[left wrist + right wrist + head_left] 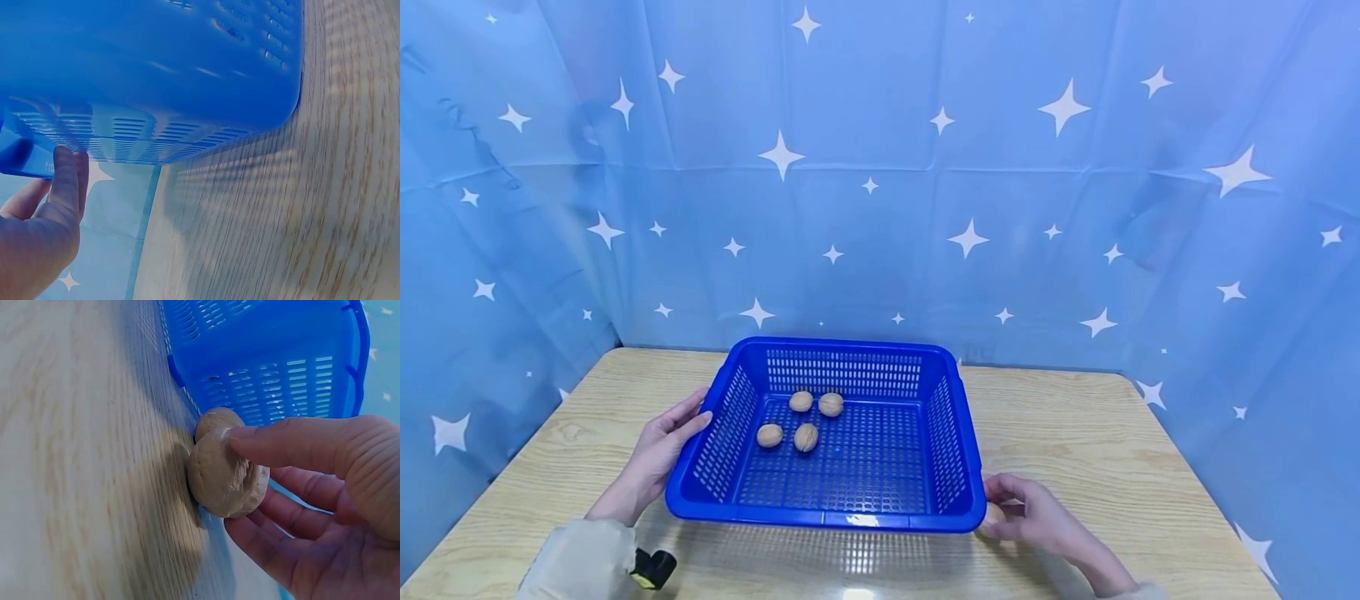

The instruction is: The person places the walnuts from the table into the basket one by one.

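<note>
Blue basket [827, 518] stands upright on wood-grain counter [1075, 433], 4 walnuts [806, 437] loose on its floor, grouped L of ctr. L grip [658, 446], a bare hand, has the basket's L rim in a pinch: thumb at the rim, fingers along the outside wall (L wrist view); prob. to steady it. R grip [1037, 517], also bare, is closed to one nut's width, thumb vs. fingers, w/ held walnut [228, 475] between, just outside the basket's near R corner. Pinch hold presumably suits a small, rounded item. Second walnut [219, 419] shows just past it, next to basket wall; contact w/ held nut can't be told, nor whether held nut touches counter.

Counter: pale, streaked grain, shadow and glare nr. basket front. Backdrop [865, 275]: blue cloth w/ white stars, creased, behind and at both sides. Black device [653, 568] at L sleeve [580, 558] cuff; type n/k.
</note>
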Tool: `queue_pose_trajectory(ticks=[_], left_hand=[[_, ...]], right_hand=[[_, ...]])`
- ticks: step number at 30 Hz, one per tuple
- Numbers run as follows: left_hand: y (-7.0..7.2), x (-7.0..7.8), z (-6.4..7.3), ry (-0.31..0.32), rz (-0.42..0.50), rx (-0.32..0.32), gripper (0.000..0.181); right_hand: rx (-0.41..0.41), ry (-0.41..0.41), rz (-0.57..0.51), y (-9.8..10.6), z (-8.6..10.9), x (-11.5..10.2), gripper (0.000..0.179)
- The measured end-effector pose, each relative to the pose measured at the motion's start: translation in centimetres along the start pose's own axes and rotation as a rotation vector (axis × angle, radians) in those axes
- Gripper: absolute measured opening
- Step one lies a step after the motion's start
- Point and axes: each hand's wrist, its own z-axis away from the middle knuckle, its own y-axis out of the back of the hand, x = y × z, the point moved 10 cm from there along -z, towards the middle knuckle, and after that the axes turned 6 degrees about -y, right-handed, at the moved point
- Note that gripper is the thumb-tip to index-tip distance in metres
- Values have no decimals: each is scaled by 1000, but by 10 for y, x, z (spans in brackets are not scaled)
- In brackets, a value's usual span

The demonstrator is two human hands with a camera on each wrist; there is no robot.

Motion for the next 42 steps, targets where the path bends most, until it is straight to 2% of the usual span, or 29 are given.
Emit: queue_pose_trajectory(ticks=[11,17,21,26,29,35,38,42], left_hand=[[1,-2,0,12,-10,0,66],[1,-3,-1,16,-11,6,67],[1,-2,-1,21,-22,7,68],[1,-2,-1,18,-10,8,67],[0,-2,-1,16,1,5,67],[0,-2,-1,5,-14,-5,65],[-1,-2,-1,3,-21,-8,65],[-1,-3,-2,4,-23,-16,65]], right_hand=[[24,-20,49,0,1,1,26],[28,2,68,0,0,-1,27],[56,-26,58,6,2,1,28],[126,-28,37,24,3,-2,29],[202,-23,34,40,3,-8,30],[348,-114,48,75,0,-19,33],[365,-123,66,85,-4,-29,35],[366,-92,81,91,-12,-46,36]])
